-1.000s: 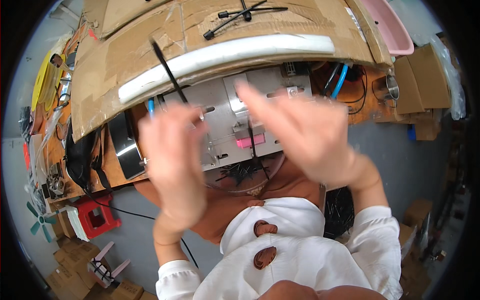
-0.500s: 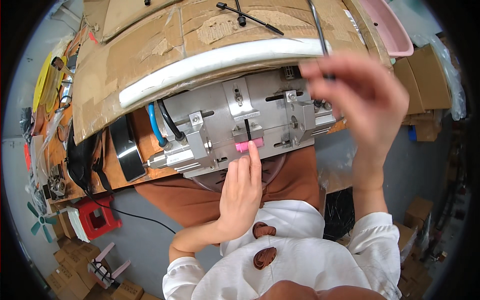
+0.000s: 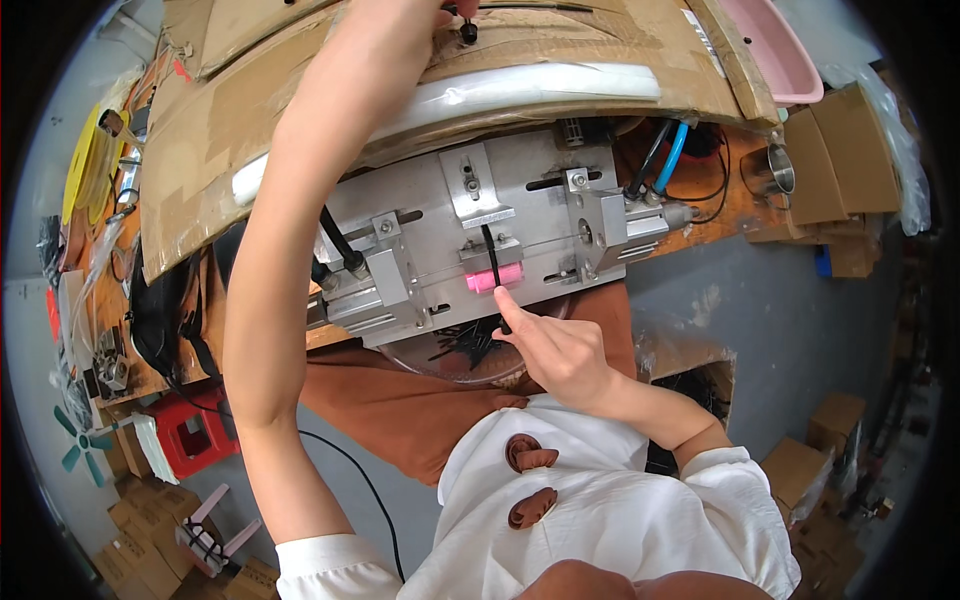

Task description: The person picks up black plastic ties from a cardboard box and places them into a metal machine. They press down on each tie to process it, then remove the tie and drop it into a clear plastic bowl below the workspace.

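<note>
A slim black rod (image 3: 492,254) with a knobbed lower end lies across a pink block (image 3: 480,279) at the front of a metal fixture (image 3: 505,192). My right hand (image 3: 565,355) is closed on the rod's near end, with the index fingertip just below the pink block and the thumb by the knob. My left hand (image 3: 420,15) reaches far over the cardboard and is partly cut off by the top edge. Its fingers pinch the dark head of another black rod (image 3: 545,6). A further black knob (image 3: 469,33) lies close to it.
Brown cardboard (image 3: 580,45) with a white padded strip (image 3: 530,85) along its edge covers the fixture's back. Below the fixture, a clear bowl (image 3: 400,362) holds several black rods. A metal cup (image 3: 770,170) stands at the right. A red stool (image 3: 195,435) is on the floor.
My left hand has left the pink block and reached up to the rods on the cardboard. My right hand has come down from the upper right to the rod at the pink block.
</note>
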Tool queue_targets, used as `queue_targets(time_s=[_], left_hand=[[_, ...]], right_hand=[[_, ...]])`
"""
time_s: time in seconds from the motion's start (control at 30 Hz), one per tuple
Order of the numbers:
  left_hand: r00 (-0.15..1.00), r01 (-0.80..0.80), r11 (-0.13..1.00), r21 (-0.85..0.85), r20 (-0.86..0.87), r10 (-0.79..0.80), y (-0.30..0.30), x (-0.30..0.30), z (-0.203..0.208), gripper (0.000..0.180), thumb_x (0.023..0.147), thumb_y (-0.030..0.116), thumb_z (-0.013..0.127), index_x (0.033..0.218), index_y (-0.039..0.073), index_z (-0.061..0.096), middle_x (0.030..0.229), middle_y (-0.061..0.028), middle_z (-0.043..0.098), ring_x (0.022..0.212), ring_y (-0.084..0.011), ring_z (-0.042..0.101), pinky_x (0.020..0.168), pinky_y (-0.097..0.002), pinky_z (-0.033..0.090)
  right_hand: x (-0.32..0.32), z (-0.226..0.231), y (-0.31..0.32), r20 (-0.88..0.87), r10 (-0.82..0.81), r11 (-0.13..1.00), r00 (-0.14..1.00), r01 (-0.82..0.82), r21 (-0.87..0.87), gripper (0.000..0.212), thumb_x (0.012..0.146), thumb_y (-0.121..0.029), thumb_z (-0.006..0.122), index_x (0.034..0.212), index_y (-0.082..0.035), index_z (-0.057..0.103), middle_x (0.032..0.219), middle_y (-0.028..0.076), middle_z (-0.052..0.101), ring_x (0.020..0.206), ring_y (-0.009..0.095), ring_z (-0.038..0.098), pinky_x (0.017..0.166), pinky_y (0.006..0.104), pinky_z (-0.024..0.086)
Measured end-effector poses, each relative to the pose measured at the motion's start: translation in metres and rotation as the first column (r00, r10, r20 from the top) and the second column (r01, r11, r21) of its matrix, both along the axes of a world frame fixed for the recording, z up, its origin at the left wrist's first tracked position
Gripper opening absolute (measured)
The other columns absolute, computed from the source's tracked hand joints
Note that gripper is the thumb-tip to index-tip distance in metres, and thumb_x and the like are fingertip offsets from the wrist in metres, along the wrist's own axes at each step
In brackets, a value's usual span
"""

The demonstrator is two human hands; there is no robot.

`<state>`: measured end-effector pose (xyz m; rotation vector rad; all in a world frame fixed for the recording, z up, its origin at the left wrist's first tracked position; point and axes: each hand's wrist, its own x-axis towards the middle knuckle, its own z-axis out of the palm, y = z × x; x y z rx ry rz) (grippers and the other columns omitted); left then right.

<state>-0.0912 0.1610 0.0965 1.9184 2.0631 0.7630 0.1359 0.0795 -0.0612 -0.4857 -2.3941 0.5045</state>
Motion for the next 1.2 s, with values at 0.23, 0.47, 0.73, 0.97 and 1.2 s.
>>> queue_targets(time_s=[0.23,0.47,0.73,0.97,1.2], left_hand=[[0.997,-0.040,0.844,0.535,-0.033,0.069,-0.080,0.003,-0.042,0.030,0.077,-0.009,0.061,0.103,0.004,0.065,0.096,-0.0117,0.063,0.091,-0.0252,0.061,0.081,-0.0317,0.048],[0.987,-0.156,0.888,0.433,0.024,0.161,-0.174,0.088,-0.120,0.050,0.070,-0.007,0.067,0.119,-0.001,0.061,0.100,-0.0136,0.059,0.086,-0.0266,0.057,0.077,-0.0347,0.046],[0.985,-0.156,0.982,0.106,-0.060,0.163,-0.168,0.133,-0.148,0.070,0.073,-0.009,0.065,0.138,-0.006,0.040,0.099,-0.0131,0.053,0.087,-0.0280,0.050,0.075,-0.0373,0.044],[0.966,-0.157,0.984,0.083,-0.195,0.170,-0.164,0.130,-0.149,0.073,0.068,-0.009,0.058,0.138,-0.010,0.036,0.100,-0.0128,0.050,0.085,-0.0250,0.051,0.076,-0.0321,0.048],[0.979,-0.206,0.974,0.097,0.008,0.206,-0.183,0.127,-0.128,0.072,0.076,-0.007,0.064,0.141,-0.006,0.034,0.116,-0.0184,0.051,0.097,-0.0325,0.050,0.081,-0.0384,0.046]], right_hand=[[-0.004,0.061,0.052,0.026,0.077,0.956,0.997,-0.081,0.282,0.049,0.075,-0.015,0.073,0.120,0.000,0.059,0.077,0.004,0.061,0.057,0.013,0.057,0.047,0.0262,0.045],[-0.120,0.126,0.182,0.198,-0.043,0.963,0.979,-0.012,0.269,0.016,0.083,-0.012,0.065,0.088,0.003,0.066,0.076,0.019,0.065,0.071,0.031,0.065,0.065,0.0365,0.050],[-0.052,0.196,0.145,-0.012,0.115,0.912,0.993,-0.110,-0.395,0.016,0.084,-0.009,0.066,0.092,0.004,0.067,0.072,0.010,0.066,0.062,0.011,0.060,0.057,0.0316,0.051],[-0.004,0.102,0.088,-0.310,0.012,0.955,0.951,-0.103,-0.279,0.021,0.074,0.006,0.071,0.093,0.000,0.067,0.092,0.007,0.068,0.069,0.012,0.060,0.061,0.0228,0.051],[0.023,0.021,0.011,0.026,0.060,0.996,0.998,-0.058,-0.070,0.060,0.069,0.008,0.071,0.126,0.007,0.053,0.075,0.009,0.063,0.055,0.019,0.058,0.049,0.0300,0.047]])
